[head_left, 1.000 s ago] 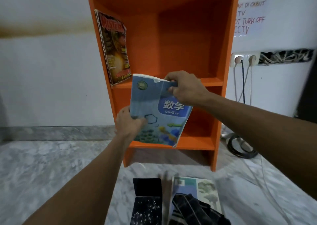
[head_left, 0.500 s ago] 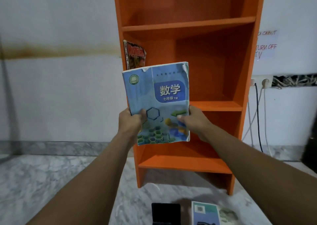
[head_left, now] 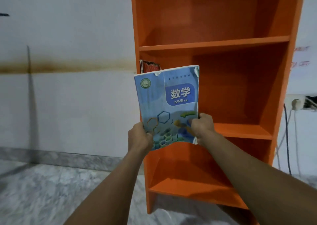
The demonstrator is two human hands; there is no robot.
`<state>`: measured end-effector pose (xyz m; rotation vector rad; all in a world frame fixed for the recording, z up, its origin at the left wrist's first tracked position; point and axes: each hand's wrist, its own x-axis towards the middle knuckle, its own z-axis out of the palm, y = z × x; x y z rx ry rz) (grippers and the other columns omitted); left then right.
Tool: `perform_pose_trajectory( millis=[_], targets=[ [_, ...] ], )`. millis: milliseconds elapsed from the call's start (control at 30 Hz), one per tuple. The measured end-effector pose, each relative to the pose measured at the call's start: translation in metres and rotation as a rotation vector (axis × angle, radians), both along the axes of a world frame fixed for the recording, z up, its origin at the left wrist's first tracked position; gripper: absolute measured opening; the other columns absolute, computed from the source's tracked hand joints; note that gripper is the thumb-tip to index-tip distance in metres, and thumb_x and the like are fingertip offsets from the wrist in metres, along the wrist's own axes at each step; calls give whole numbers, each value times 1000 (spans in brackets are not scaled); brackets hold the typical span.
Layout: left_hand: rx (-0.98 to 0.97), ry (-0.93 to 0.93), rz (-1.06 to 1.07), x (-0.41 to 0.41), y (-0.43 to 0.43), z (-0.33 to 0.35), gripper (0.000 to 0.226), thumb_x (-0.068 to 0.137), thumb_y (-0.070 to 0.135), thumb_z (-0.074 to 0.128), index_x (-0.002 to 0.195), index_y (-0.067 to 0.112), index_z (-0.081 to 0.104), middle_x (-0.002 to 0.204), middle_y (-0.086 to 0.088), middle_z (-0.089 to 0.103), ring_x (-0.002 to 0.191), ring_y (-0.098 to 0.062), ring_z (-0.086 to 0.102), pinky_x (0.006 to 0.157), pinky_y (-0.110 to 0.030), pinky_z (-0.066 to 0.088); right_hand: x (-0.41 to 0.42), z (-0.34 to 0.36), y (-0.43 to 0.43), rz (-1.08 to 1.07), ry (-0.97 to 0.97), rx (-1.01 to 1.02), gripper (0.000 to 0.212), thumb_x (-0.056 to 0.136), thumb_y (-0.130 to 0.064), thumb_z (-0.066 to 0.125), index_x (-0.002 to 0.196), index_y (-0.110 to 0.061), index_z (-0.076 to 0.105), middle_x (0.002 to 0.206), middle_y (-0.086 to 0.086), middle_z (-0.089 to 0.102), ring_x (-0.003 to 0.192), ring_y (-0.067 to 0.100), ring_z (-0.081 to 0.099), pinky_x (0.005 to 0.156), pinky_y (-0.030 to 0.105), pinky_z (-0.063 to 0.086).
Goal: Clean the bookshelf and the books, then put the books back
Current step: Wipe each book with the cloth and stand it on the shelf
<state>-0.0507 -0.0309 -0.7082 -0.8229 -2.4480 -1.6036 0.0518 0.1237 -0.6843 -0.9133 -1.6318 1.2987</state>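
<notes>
Book (head_left: 167,106) upright in both hands (head_left: 139,138).

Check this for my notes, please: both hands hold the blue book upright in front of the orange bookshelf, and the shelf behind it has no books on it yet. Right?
Not quite: the head view shows a red magazine already standing on the bookshelf behind the blue book. The left hand and right hand do hold that book upright.

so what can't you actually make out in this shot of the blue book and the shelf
- Red magazine, head view: only its top edge shows; the blue book hides the rest.
- Notice on the wall: cut off by the orange bookshelf and blurred, unreadable.
- Small print at the blue book's top: too blurred to read.
- Left hand and right hand: fingers behind the cover are hidden.
- Bookshelf top: cut off by the frame edge.
</notes>
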Motion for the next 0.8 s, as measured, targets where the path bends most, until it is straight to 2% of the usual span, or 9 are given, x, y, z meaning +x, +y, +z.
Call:
perform_pose_trajectory(
  millis=[133, 200, 233, 300, 400, 533, 633, 700, 800],
  targets=[
    [17, 66, 90, -8, 18, 7, 20, 91, 6, 60, 109, 9, 69, 109, -8, 71, 88, -24, 65, 67, -27, 51, -29, 19, 29, 52, -1, -18, 16, 76, 1, 65, 89, -9, 67, 96, 17, 68, 83, 40, 67, 65, 46, 59],
    [36, 79, 178, -12, 27, 18, 18, 90, 10, 64, 107, 9, 69, 109, -9, 71, 90, -26, 67, 68, -29, 53, -42, 30, 41, 98, 1, 14, 15, 78, 4, 64, 87, -9, 67, 92, 16, 67, 75, 39, 68, 53, 45, 59],
    [47, 79, 219, -14, 32, 23, 17, 89, 12, 67, 106, 8, 70, 108, -9, 72, 90, -27, 67, 70, -30, 55, -48, 36, 48, 120, -10, 46, 15, 81, 4, 64, 89, -9, 68, 92, 15, 67, 75, 36, 68, 49, 39, 57],
    [74, 77, 290, -17, 42, 32, 17, 87, 16, 71, 102, 8, 71, 104, -9, 73, 88, -27, 69, 73, -34, 58, -59, 42, 63, 156, -30, 117, 15, 85, 1, 64, 95, -10, 69, 95, 13, 67, 81, 31, 66, 53, 33, 55],
    [75, 37, 384, -17, 62, 35, 20, 87, 20, 74, 103, 8, 71, 102, -10, 73, 84, -26, 69, 72, -35, 59, -78, 45, 86, 180, -74, 157, 15, 86, -5, 67, 100, -8, 71, 98, 14, 69, 90, 32, 66, 74, 38, 57],
    [17, 20, 486, -20, 82, 27, 19, 88, 23, 73, 103, 11, 69, 101, -7, 72, 81, -24, 69, 69, -34, 59, -101, 30, 107, 165, -196, 125, 15, 86, -20, 68, 99, -13, 69, 99, 11, 70, 92, 34, 66, 73, 34, 53],
    [-3, 61, 517, -25, 90, 28, 18, 89, 24, 71, 102, 13, 66, 101, -6, 71, 81, -23, 69, 70, -35, 61, -126, 15, 119, 161, -171, 45, 17, 85, -21, 67, 101, -15, 69, 107, 15, 67, 89, 37, 67, 77, 43, 59],
    [-11, 72, 540, -29, 96, 28, 17, 90, 24, 70, 101, 13, 63, 101, -5, 70, 82, -22, 67, 68, -33, 59, -145, 9, 128, 219, -139, -59, 20, 85, -17, 62, 104, -18, 67, 119, 19, 60, 90, 42, 64, 70, 49, 61],
    [-26, 86, 565, -31, 100, 26, 18, 91, 25, 68, 101, 13, 61, 101, -6, 69, 84, -22, 66, 69, -33, 58, -162, 8, 132, 328, -111, -193, 23, 89, -10, 57, 109, -21, 60, 130, 19, 50, 94, 43, 62, 50, 41, 59]
  ],
)
